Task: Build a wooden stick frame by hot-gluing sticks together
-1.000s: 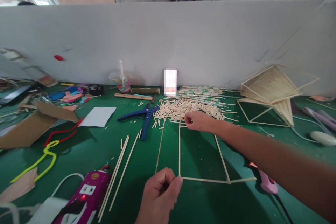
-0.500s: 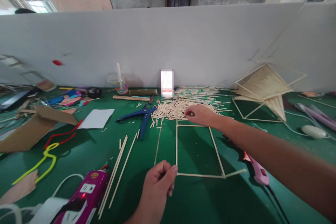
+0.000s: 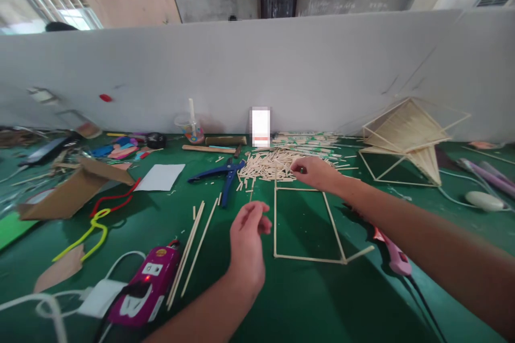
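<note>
A square frame of thin wooden sticks (image 3: 309, 259) lies on the green table, with one more stick jutting out at its lower right corner. My left hand (image 3: 250, 228) hovers left of the frame, fingers curled and partly apart, nothing visible in them. At the frame's far side, my right hand (image 3: 309, 171) is over the edge of a pile of short sticks (image 3: 265, 165). Its thumb and fingertips are pinched together; whatever they hold is too small to make out. Blue cutters (image 3: 227, 177) rest left of the pile.
Long sticks (image 3: 199, 249) and a magenta power strip (image 3: 147, 284) lie at left, near a cardboard piece (image 3: 72, 187) and white paper (image 3: 161, 177). At right are a pink glue gun (image 3: 396, 260) and a wooden stick model (image 3: 406, 139). A grey partition (image 3: 322, 69) stands behind.
My left hand has moved forward, away from the frame's near left corner, and its fingers have loosened. My right hand stays by the pile. The view has shifted slightly left.
</note>
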Available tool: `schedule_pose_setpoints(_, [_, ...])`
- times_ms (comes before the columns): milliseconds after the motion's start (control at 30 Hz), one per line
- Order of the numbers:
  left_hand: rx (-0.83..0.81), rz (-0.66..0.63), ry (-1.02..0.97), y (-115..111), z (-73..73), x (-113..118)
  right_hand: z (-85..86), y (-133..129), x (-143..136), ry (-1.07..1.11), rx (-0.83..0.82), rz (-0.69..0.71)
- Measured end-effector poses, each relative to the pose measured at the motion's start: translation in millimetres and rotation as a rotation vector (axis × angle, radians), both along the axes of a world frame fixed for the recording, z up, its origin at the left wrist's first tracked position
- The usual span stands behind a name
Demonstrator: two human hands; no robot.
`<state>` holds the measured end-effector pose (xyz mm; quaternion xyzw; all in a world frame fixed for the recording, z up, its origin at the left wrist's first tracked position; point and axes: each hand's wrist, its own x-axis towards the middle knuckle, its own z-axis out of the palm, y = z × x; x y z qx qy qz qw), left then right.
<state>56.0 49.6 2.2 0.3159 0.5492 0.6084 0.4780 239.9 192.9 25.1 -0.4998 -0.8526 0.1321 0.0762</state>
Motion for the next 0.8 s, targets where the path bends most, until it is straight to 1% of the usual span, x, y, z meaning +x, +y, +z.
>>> schedule_pose_setpoints(67, [0.023,0.047,0.037,23,-7.5,8,-0.2,-2,0,0.009,0.011,-0.008])
schedule_pose_setpoints(167, [0.042,0.077,0.137,57,-19.2,17,-0.4,-4,0,0.023,0.027,-0.024])
schedule_pose_setpoints(233, [0.044,0.059,0.207,75,-24.9,19,-0.7,-5,1,0.031,0.035,-0.035])
schedule_pose_setpoints(300, [0.033,0.012,0.266,87,-28.8,18,-1.1,-5,1,0.036,0.038,-0.043])
schedule_pose_setpoints(400, [0.009,-0.078,0.336,96,-32.9,15,-1.4,-6,1,0.041,0.035,-0.039])
schedule_pose_setpoints(500, [0.006,-0.13,0.378,100,-35.9,13,-1.0,-8,1,0.04,0.043,-0.035])
schedule_pose_setpoints(800, [0.009,-0.157,0.429,106,-38.2,14,-0.8,-14,0,0.042,0.079,-0.035])
